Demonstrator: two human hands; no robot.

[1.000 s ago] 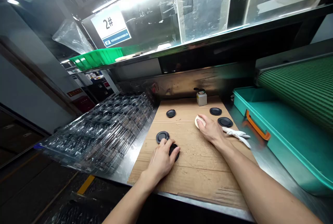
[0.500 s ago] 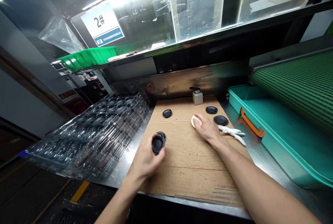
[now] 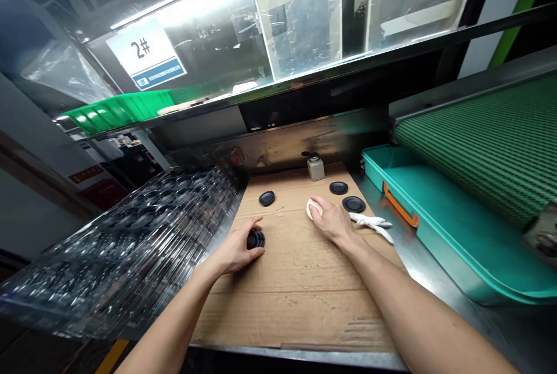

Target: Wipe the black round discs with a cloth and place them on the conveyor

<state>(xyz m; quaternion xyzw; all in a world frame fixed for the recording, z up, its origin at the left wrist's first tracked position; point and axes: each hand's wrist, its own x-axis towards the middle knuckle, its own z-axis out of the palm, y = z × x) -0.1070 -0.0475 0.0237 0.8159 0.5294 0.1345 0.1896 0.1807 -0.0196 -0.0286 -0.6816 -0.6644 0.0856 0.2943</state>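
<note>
My left hand curls its thumb and fingers round a small stack of black round plastic lids at the left of the cardboard sheet. My palm hides part of that stack. In my right hand is a pale round pad, pinched between thumb and fingers, low over the cardboard. Two more black lids, a far one and a nearer one, lie beyond my right hand. Another single lid lies further back on the left.
A small bottle stands at the cardboard's back edge. White gloves lie by my right wrist. Stacked clear plastic trays fill the left side. At the right are a teal bin with an orange handle and a green conveyor belt.
My left hand has lowered the black lid it held tilted, and its fingers now surround the stack on the cardboard. My right hand keeps the pad. The view has shifted to the right.
</note>
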